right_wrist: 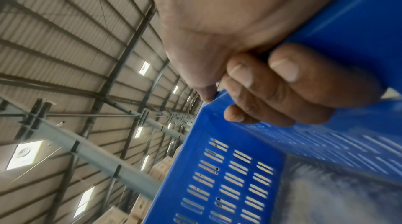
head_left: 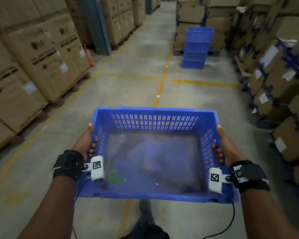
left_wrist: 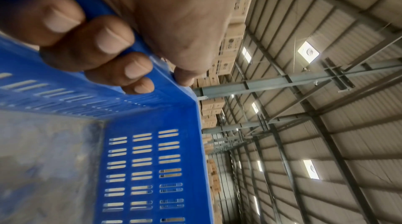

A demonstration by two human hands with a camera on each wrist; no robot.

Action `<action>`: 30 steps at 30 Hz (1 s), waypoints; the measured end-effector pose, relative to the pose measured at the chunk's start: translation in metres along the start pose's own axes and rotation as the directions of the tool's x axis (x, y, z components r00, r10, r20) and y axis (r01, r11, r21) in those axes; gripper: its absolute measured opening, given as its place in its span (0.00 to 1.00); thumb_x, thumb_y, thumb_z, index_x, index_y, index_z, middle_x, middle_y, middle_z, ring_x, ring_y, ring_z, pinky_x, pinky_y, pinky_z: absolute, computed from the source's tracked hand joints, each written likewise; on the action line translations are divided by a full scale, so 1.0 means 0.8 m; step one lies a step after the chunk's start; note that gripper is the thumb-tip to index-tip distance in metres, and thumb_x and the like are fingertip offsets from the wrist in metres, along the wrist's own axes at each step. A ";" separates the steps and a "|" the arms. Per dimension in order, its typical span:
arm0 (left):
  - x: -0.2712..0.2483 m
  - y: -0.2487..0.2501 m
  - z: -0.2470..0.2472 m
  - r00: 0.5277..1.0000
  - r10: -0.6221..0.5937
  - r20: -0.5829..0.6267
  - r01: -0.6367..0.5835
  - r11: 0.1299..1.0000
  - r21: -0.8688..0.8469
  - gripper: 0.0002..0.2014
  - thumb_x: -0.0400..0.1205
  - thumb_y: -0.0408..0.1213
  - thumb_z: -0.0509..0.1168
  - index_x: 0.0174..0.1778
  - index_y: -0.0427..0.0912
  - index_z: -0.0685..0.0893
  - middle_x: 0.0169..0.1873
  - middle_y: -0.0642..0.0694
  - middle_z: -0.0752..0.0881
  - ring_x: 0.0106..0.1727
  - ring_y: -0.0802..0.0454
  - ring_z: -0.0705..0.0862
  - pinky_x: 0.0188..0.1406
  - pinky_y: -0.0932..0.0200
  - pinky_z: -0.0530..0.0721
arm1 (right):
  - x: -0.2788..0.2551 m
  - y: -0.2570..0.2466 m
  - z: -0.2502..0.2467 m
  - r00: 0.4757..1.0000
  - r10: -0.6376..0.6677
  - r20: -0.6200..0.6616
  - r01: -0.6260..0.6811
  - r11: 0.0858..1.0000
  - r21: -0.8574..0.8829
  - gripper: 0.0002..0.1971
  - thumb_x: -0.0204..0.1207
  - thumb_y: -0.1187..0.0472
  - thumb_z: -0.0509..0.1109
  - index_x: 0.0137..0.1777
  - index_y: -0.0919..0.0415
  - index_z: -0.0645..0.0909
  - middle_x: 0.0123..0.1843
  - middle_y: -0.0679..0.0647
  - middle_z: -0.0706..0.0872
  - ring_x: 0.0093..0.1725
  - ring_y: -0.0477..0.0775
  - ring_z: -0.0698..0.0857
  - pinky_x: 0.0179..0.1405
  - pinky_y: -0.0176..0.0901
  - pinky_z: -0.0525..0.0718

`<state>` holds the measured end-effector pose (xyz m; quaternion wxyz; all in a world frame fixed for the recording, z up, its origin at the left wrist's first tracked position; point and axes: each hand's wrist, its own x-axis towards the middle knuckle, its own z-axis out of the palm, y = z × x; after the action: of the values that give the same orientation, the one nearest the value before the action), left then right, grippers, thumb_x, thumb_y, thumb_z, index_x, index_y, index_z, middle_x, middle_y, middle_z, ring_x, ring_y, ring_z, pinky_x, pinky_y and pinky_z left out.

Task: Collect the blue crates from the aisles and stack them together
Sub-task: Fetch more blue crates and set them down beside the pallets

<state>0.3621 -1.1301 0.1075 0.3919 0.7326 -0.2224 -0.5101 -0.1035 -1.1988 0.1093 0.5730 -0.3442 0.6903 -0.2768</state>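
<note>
I carry an empty blue slotted crate [head_left: 154, 114] level in front of me, its dusty floor showing. My left hand [head_left: 88, 144] grips its left rim, fingers [left_wrist: 113, 42] curled over the edge [left_wrist: 152, 66] to the inside. My right hand [head_left: 222, 145] grips the right rim the same way, fingers [right_wrist: 282, 79] hooked inside the wall [right_wrist: 228, 176]. A stack of blue crates [head_left: 197, 47] stands on the floor ahead, slightly right, well beyond the held crate.
Palletised cardboard boxes [head_left: 33, 62] line the aisle's left side and more boxes [head_left: 280, 83] the right. A red fire extinguisher [head_left: 88, 56] stands by a grey column. Yellow floor lines [head_left: 162, 80] run along the concrete aisle. My foot [head_left: 145, 209] shows below the crate.
</note>
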 end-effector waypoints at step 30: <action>0.591 0.506 0.437 0.979 -0.003 0.205 -0.026 0.990 0.140 0.33 0.80 0.77 0.48 0.34 0.46 0.70 0.19 0.51 0.64 0.16 0.54 0.56 0.15 0.67 0.55 | 0.574 -0.420 -0.142 0.976 0.079 -0.202 -0.046 0.986 0.160 0.39 0.69 0.16 0.54 0.32 0.56 0.67 0.22 0.48 0.59 0.19 0.49 0.55 0.20 0.37 0.53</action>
<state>0.2498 -1.8349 0.1007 0.3167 0.7011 -0.3014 -0.5633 -0.2108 -1.7688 0.1159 0.5313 -0.2460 0.7333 -0.3458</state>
